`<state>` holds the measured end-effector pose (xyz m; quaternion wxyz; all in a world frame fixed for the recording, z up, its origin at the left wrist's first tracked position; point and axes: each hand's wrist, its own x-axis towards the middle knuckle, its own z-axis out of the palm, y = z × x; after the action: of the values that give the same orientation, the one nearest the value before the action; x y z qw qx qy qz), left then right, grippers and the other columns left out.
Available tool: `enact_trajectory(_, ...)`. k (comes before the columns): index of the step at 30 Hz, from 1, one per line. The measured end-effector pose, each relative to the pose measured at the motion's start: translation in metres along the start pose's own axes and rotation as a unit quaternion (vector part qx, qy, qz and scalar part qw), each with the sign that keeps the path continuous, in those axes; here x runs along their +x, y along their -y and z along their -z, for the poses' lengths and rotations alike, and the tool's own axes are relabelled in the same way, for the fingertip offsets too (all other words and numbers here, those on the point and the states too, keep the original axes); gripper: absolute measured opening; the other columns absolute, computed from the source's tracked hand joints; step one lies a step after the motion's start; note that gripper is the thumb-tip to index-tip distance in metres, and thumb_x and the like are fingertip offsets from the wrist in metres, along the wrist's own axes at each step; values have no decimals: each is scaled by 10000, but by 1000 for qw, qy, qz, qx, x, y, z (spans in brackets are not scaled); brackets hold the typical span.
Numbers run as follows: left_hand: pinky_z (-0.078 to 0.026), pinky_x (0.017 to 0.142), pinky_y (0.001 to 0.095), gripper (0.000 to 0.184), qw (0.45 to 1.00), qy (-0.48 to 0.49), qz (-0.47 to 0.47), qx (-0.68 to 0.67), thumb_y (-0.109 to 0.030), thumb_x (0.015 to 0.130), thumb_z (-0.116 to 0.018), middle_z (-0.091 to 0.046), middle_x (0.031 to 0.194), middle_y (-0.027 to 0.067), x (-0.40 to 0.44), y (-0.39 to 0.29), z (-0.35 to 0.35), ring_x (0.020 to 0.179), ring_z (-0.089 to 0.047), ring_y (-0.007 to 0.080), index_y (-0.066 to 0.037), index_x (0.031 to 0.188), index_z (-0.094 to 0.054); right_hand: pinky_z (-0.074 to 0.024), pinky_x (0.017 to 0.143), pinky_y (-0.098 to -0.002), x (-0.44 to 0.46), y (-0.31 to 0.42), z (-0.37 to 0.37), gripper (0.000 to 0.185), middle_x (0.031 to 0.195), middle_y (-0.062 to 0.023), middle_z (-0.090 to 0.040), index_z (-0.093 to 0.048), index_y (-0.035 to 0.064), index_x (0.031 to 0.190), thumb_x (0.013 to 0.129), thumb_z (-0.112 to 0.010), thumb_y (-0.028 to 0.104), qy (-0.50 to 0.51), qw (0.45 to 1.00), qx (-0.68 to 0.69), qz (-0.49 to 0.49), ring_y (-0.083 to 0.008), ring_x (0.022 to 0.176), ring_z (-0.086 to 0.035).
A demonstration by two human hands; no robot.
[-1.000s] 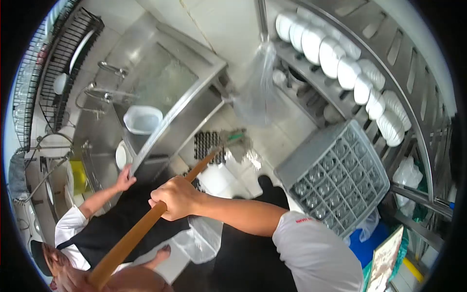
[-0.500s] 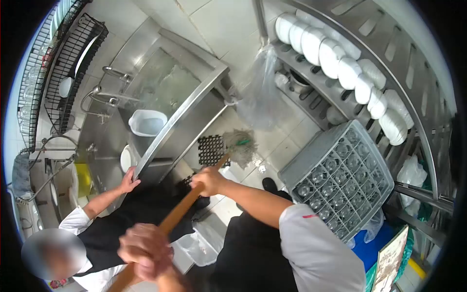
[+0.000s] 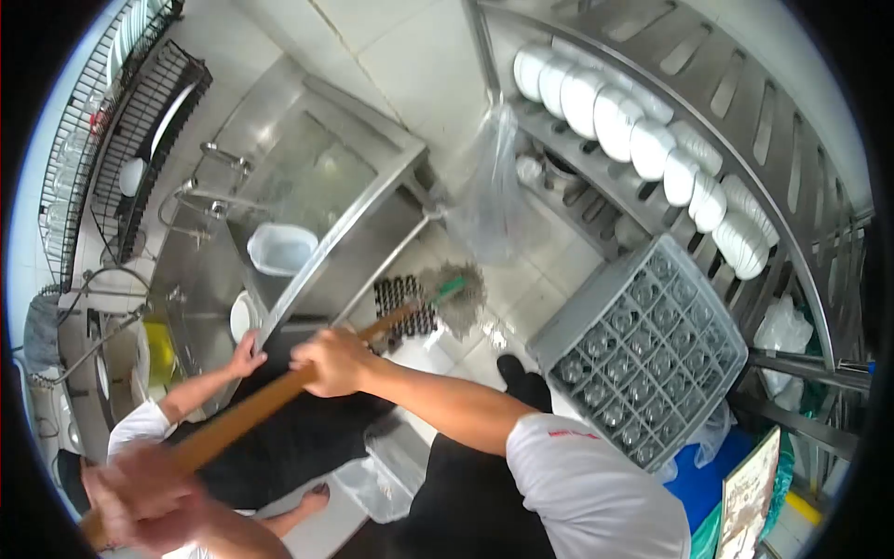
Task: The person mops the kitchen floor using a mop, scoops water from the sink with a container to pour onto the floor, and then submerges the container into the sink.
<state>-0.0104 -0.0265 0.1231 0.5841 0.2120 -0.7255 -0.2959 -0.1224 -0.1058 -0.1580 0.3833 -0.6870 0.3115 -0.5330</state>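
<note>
Your right arm (image 3: 447, 402) is reaching across from the right, its hand (image 3: 328, 361) clenching with curled fingers. Your left hand (image 3: 147, 498), blurred, is curling shut closer to you, its forearm (image 3: 237, 534) slanting up from below.

White bowls (image 3: 596, 107) line a slotted metal shelf (image 3: 556, 133), grey crate (image 3: 596, 291) of glasses (image 3: 641, 343) nearby, white tub (image 3: 281, 250) at sink (image 3: 377, 235).

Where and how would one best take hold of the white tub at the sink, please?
Probably by opposite sides of the white tub's rim, from above: its open top faces up, while the sink's front edge, close beside it, may hamper a low approach.
</note>
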Motion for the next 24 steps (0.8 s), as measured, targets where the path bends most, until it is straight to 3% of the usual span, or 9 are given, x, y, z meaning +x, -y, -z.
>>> enact_trajectory(2, -324, 488, 310, 270, 991, 109, -4, -77, -204, 922, -523, -385, 546, 20, 12, -23, 18, 471, -365, 150, -124, 696, -398, -544, 600, -439, 27, 84, 20, 123, 636, -143, -663, -697, 90, 695, 613, -713, 181, -23, 998, 55, 31, -346, 608, -672)
enact_trajectory(7, -351, 498, 301, 235, 984, 108, 77, -117, -199, 909, -534, -417, 566, 17, -24, 49, -60, 494, -408, 154, -113, 717, -430, -518, 542, -435, 37, 172, 30, 103, 519, -140, -586, -657, 64, 639, 597, -694, 151, -69, 981, 138, 117, -347, 532, -640)
enact_trajectory(10, -367, 504, 295, 214, 987, 118, 21, -110, -197, 901, -541, -436, 578, 15, -1, 2, -16, 507, -434, 156, -107, 730, -449, -517, 545, -435, 29, 159, 33, 103, 526, -120, -591, -666, 85, 659, 599, -700, 161, -110, 974, 164, 111, -338, 539, -641)
enact_trajectory(12, -377, 509, 292, 201, 983, 145, 11, -112, -195, 896, -546, -449, 586, 14, -2, 7, -1, 516, -451, 157, -102, 739, -462, -526, 556, -418, 10, 94, 23, 118, 652, -78, -661, -701, 138, 720, 613, -721, 181, -42, 994, 69, 68, -316, 609, -666)
enact_trajectory(15, -393, 515, 286, 182, 981, 119, 98, -122, -193, 889, -553, -469, 598, 13, -43, 84, -58, 530, -477, 159, -96, 752, -481, -548, 589, -382, -73, -132, 3, 74, 686, -102, -681, -694, 98, 706, 663, -741, 135, -10, 997, 10, -80, -283, 634, -689)
enact_trajectory(17, -404, 519, 283, 171, 985, 58, 117, -115, -191, 883, -558, -481, 606, 12, -48, 93, -56, 539, -495, 160, -92, 761, -493, -546, 597, -382, -52, -135, 19, 62, 682, -117, -683, -692, 103, 712, 691, -735, 142, 5, 999, -3, -53, -288, 618, -684)
enact_trajectory(19, -415, 524, 279, 160, 992, 36, 105, -64, -190, 878, -562, -494, 614, 10, -35, 54, -10, 548, -512, 162, -87, 770, -506, -536, 597, -394, -52, -61, -4, 57, 689, -104, -689, -691, 111, 718, 689, -728, 143, 14, 999, 14, -43, -286, 619, -683)
enact_trajectory(22, -439, 573, 291, 164, 977, 177, 111, -39, -203, 879, -569, -514, 647, 20, -29, 48, 17, 590, -534, 175, -83, 783, -513, -528, 602, -386, -20, 12, 14, 75, 695, -47, -696, -683, 127, 710, 652, -726, 148, -21, 1000, 15, 18, -265, 627, -682)
enact_trajectory(24, -467, 665, 323, 194, 964, 256, 71, 5, -234, 891, -572, -529, 696, 41, -7, 83, -45, 656, -544, 198, -82, 792, -502, -541, 628, -423, -37, -39, 5, 71, 669, -63, -676, -711, 164, 706, 647, -738, 194, -178, 982, 62, 28, -292, 670, -693)
